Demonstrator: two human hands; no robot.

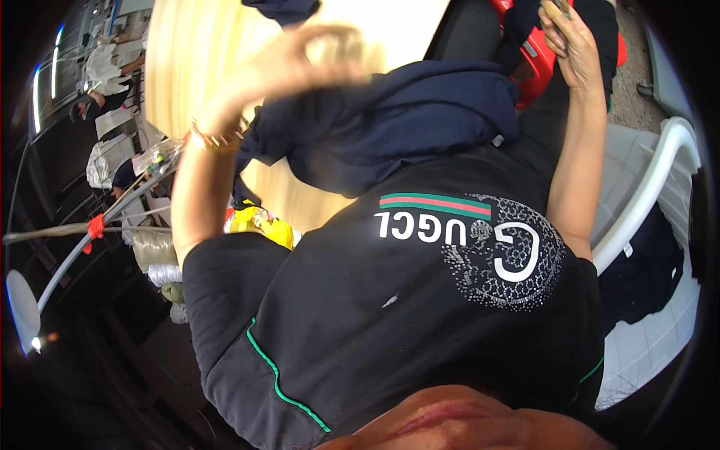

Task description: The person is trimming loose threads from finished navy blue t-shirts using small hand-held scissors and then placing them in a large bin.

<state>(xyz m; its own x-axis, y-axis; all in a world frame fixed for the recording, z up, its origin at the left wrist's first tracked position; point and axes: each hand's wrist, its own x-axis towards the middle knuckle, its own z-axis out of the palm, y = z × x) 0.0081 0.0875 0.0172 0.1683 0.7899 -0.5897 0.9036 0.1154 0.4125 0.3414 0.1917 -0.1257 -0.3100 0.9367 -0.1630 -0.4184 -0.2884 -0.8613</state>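
My left fingers (327, 74) blur; I cannot tell their grip. My right fingers (552, 39) close around a small tool (565, 4). Beneath and between them, the navy garment (405, 112) looks soft, limp; a folded edge should hold best.

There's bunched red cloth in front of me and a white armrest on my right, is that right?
The colour is off: the bunched cloth is navy, as the head view shows. The white armrest is on your right.
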